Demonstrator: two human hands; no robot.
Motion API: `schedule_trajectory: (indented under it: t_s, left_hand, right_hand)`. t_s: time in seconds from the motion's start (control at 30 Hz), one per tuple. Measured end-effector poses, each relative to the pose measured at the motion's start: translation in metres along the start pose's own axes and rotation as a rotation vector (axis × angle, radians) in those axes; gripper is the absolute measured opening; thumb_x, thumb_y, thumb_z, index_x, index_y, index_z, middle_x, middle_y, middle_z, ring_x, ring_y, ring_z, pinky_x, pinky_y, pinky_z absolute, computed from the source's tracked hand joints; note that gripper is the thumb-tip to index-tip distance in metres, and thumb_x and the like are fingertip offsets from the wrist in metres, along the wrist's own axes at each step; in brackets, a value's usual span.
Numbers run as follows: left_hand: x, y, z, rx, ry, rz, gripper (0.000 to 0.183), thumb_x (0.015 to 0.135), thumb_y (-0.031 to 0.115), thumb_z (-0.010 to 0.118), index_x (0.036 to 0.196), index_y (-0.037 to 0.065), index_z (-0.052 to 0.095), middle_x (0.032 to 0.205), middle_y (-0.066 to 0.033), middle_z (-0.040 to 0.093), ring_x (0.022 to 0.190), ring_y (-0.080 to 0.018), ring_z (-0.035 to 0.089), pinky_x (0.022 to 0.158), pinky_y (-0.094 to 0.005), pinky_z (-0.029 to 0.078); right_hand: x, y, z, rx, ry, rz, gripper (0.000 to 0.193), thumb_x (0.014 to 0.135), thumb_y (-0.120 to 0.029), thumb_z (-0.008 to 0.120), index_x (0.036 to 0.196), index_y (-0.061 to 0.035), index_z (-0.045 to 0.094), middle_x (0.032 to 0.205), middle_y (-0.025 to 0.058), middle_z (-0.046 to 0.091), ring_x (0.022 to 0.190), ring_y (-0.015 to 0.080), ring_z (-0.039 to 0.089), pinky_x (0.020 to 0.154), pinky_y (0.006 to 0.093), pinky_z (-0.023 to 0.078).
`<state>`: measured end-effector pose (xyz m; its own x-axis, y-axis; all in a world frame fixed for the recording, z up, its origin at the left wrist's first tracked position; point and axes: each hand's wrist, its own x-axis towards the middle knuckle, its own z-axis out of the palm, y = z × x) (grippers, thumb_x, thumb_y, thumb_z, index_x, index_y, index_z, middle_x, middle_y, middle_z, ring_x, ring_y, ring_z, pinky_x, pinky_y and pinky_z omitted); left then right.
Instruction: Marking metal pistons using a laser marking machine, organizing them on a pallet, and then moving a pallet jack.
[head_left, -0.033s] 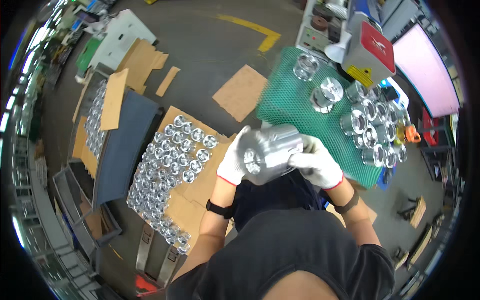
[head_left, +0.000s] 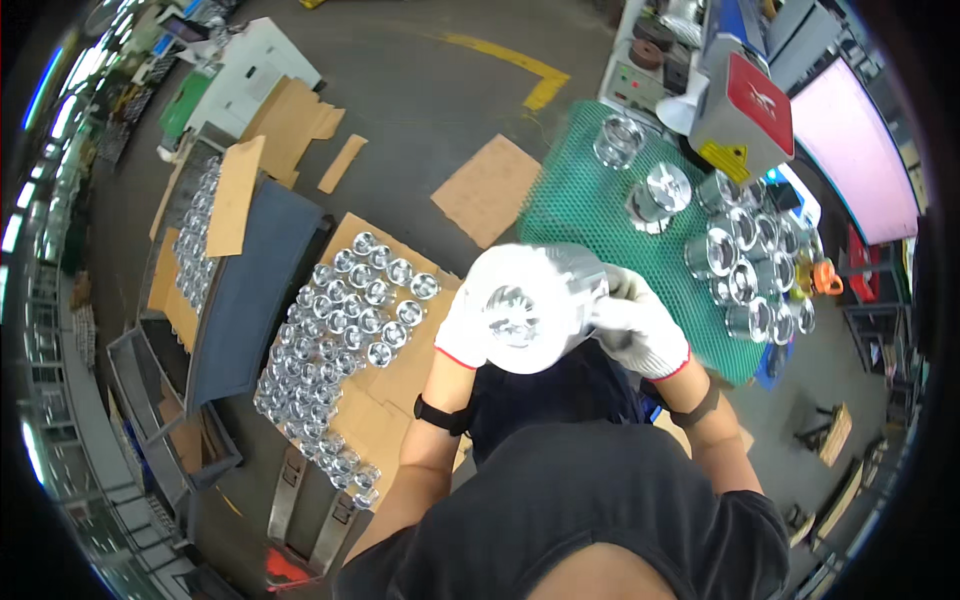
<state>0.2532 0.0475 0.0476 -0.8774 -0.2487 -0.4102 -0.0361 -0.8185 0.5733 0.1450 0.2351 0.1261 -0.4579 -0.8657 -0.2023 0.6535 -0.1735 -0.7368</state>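
Between my gloved hands, in front of my chest, is a shiny metal cylinder [head_left: 570, 270]. Its round end faces up toward me and glares white, with a darker patterned centre. My left hand [head_left: 460, 328], in a white glove with a red cuff edge, wraps the cylinder's left side. Most of its fingers are hidden behind the metal or lost in the glare. My right hand [head_left: 635, 325], gloved alike, grips the cylinder's right side with bent fingers and thumb. Past my right hand, a similar metal cylinder [head_left: 655, 200] stands on the green mesh mat [head_left: 590, 190].
Several more metal cylinders [head_left: 710, 252] crowd the mat's right side, below a red-topped machine head [head_left: 750, 110]. Another cylinder [head_left: 619, 141] stands at its far edge. On my left, many small shiny metal parts [head_left: 335, 320] cover a cardboard sheet [head_left: 385, 400]. A blue-grey bin [head_left: 245, 300] stands beyond.
The cylinder has turned in my hands, so its round end faces me more fully and now glares white. The view has shifted slightly.
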Motion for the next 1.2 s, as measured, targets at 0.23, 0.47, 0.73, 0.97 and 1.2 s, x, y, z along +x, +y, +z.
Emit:
schedule_trajectory:
  t_s: [0.23, 0.47, 0.73, 0.97, 1.2]
  left_hand:
    - [-0.003, 0.042, 0.051, -0.077, -0.279, 0.102, 0.051, 0.094, 0.031, 0.065, 0.13, -0.004, 0.057, 0.118, -0.0165, 0.068, 0.108, -0.0251, 0.066, 0.098, -0.0432, 0.053]
    - [0.058, -0.041, 0.099, 0.811, -0.25, -0.416, 0.056, 0.097, 0.052, 0.056, 0.123, 0.002, 0.063, 0.081, -0.0064, 0.065, 0.062, -0.0123, 0.06, 0.052, -0.0301, 0.046]
    - [0.22, -0.096, 0.175, 2.078, -0.368, 0.567, 0.062, 0.074, 0.048, 0.076, 0.116, 0.006, 0.062, 0.122, -0.013, 0.058, 0.104, -0.0321, 0.059, 0.086, -0.0424, 0.051]
    - [0.287, -0.126, 0.175, 1.835, -0.388, 0.548, 0.07, 0.066, 0.045, 0.084, 0.122, 0.014, 0.055, 0.11, -0.0174, 0.056, 0.1, -0.0354, 0.063, 0.084, -0.0432, 0.054]
    - [0.211, -0.067, 0.078, 0.395, 0.011, 0.318, 0.076, 0.077, 0.015, 0.081, 0.14, -0.001, 0.042, 0.124, -0.0165, 0.057, 0.097, -0.0258, 0.066, 0.08, -0.0338, 0.056]
  right_hand:
    - [0.002, -0.015, -0.048, -0.453, 0.062, 0.061, 0.081, 0.084, -0.028, 0.079, 0.148, 0.0036, 0.04, 0.134, 0.0116, 0.057, 0.119, 0.0184, 0.058, 0.098, 0.0326, 0.049]
    - [-0.034, 0.022, -0.123, 0.189, 0.266, -0.101, 0.09, 0.081, -0.034, 0.075, 0.153, -0.0048, 0.029, 0.142, 0.0142, 0.05, 0.131, 0.0249, 0.051, 0.112, 0.0403, 0.041]
    - [-0.115, 0.068, -0.187, 0.532, 1.057, 0.336, 0.049, 0.093, -0.048, 0.055, 0.127, -0.0126, 0.06, 0.117, 0.0111, 0.07, 0.102, 0.0297, 0.07, 0.09, 0.0514, 0.057]
    - [-0.091, 0.05, -0.214, 0.113, 0.985, 0.075, 0.047, 0.089, -0.022, 0.067, 0.132, -0.0068, 0.052, 0.123, 0.0129, 0.062, 0.109, 0.0266, 0.063, 0.095, 0.0389, 0.051]
    - [0.049, -0.045, -0.212, -1.428, 1.035, -0.181, 0.051, 0.078, -0.042, 0.076, 0.114, -0.0073, 0.064, 0.104, 0.016, 0.07, 0.097, 0.0299, 0.068, 0.082, 0.0382, 0.052]
